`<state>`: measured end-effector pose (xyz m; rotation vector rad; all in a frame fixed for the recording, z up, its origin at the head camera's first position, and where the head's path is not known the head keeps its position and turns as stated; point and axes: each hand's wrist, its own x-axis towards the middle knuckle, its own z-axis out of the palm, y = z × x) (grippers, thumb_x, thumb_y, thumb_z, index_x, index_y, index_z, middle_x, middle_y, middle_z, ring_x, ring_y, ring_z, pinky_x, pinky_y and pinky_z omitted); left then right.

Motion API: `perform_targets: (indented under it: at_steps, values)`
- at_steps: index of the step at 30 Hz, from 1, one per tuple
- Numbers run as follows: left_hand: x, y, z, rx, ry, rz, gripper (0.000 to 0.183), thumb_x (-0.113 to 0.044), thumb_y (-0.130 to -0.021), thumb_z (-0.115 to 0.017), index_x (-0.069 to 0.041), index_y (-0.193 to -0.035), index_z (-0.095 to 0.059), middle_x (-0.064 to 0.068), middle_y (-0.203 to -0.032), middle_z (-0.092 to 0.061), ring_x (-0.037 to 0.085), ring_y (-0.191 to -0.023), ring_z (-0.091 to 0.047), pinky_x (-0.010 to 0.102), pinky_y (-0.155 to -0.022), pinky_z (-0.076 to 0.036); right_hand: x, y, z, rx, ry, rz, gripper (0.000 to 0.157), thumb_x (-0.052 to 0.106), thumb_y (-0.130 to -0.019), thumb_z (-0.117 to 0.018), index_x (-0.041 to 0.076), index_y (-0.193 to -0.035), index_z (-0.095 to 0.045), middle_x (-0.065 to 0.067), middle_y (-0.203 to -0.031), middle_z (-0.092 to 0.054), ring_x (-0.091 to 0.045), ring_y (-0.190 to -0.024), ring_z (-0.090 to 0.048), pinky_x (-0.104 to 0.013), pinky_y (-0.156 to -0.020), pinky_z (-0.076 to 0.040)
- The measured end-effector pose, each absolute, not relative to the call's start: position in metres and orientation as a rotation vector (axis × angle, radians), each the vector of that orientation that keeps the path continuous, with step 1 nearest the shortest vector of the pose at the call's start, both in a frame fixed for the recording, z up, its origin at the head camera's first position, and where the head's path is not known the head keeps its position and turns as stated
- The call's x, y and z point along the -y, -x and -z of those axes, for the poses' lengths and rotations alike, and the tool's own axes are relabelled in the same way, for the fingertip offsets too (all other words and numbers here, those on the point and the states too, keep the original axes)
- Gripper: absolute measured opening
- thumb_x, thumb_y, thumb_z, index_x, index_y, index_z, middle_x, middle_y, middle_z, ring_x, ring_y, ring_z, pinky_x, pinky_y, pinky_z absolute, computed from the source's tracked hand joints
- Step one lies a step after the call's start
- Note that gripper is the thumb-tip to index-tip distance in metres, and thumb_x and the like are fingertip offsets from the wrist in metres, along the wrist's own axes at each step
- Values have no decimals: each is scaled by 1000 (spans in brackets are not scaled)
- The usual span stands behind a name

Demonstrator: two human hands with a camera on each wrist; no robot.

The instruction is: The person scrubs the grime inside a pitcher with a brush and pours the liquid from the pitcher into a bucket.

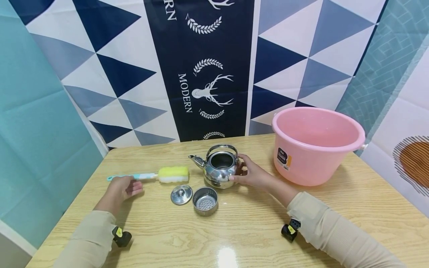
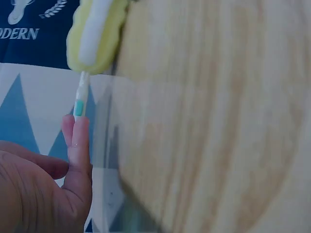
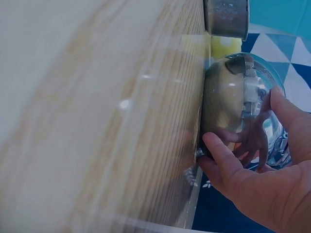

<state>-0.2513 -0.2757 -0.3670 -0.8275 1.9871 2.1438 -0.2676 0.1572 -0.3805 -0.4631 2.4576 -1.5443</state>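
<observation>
In the head view a shiny steel teapot [image 1: 217, 175] stands uncovered on the table, its spout to the left and its bail handle upright. My right hand [image 1: 252, 175] holds the pot's right side, thumb and fingers spread around the round body. Just in front lie the pot's lid [image 1: 181, 195], knob up, and a perforated steel strainer [image 1: 205, 203]. A sponge brush [image 1: 173, 174] with a yellow and white head lies left of the teapot. My left hand [image 1: 123, 186] is at its blue and white handle, fingers extended and partly hiding it.
A pink plastic tub [image 1: 308, 163] stands at the back right, beyond my right hand. The wooden table [image 1: 174, 238] ends at patterned cloth walls at the back and sides. Each sleeve carries a small black wrist camera [image 1: 122, 237].
</observation>
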Motion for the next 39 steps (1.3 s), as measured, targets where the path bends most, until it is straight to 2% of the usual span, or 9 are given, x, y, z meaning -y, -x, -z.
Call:
perform_targets:
  at_steps: [3,5,9,11,13,21,29,33,39]
  values:
    - [276,251,372,-1999,840,-2128,48,-7,-104,-35,17,-143,-21,10,-69,-61,18,-61,-66,35,-74,-59,-157,267,381,-2458,465,1549,90,22,-85,-78,12,-152,-20,-27,-133,-45,-37,-115,-53,-48,-102,-41]
    - [277,250,374,-2010,842,-2113,46,-8,-105,-35,18,-141,-25,10,-69,-61,18,-61,-67,35,-74,-59,-156,267,380,-2455,461,1554,90,21,-85,-78,12,-153,-20,-27,-132,-45,-36,-114,-53,-47,-101,-43]
    - [280,248,376,-1995,815,-2089,31,-10,-105,-35,17,-115,-48,10,-67,-62,18,-61,-68,34,-73,-59,-156,266,379,-2457,464,1548,90,22,-85,-78,12,-152,-20,-27,-133,-45,-36,-114,-54,-47,-100,-43]
    - [281,247,376,-1983,791,-2082,28,-11,-105,-35,10,-102,-53,10,-67,-63,18,-61,-68,34,-72,-59,-156,266,378,-2462,464,1542,89,23,-85,-78,12,-152,-20,-28,-134,-45,-37,-116,-53,-49,-103,-41]
    - [282,248,375,-1974,771,-2080,28,-11,-105,-36,7,-96,-55,10,-67,-64,18,-61,-69,33,-71,-59,-156,266,378,-2464,465,1539,89,24,-85,-78,12,-152,-20,-28,-135,-44,-38,-118,-51,-50,-104,-39]
    - [277,249,369,-2049,720,-2008,27,-12,-105,-40,10,-100,-56,9,-68,-65,17,-61,-69,33,-70,-60,-156,266,377,-2461,462,1531,91,24,-85,-78,11,-153,-19,-29,-136,-43,-39,-119,-51,-52,-105,-38]
    - [251,249,356,-2396,499,-1749,30,-5,-100,-47,17,-120,-46,10,-75,-62,13,-60,-64,32,-63,-60,-157,267,378,-2440,451,1556,92,23,-85,-78,11,-153,-19,-29,-137,-42,-39,-119,-50,-51,-104,-40]
    - [236,249,353,-2509,386,-1687,34,-8,-101,-47,16,-124,-48,15,-85,-63,14,-65,-65,33,-68,-60,-157,267,379,-2435,443,1553,92,23,-85,-78,12,-153,-19,-30,-139,-40,-41,-121,-49,-53,-106,-37]
    - [213,250,350,-2471,254,-1804,31,-12,-100,-53,12,-121,-53,15,-94,-62,14,-71,-66,33,-75,-59,-155,267,378,-2439,444,1550,93,23,-84,-78,12,-154,-18,-31,-140,-40,-41,-122,-50,-53,-107,-36]
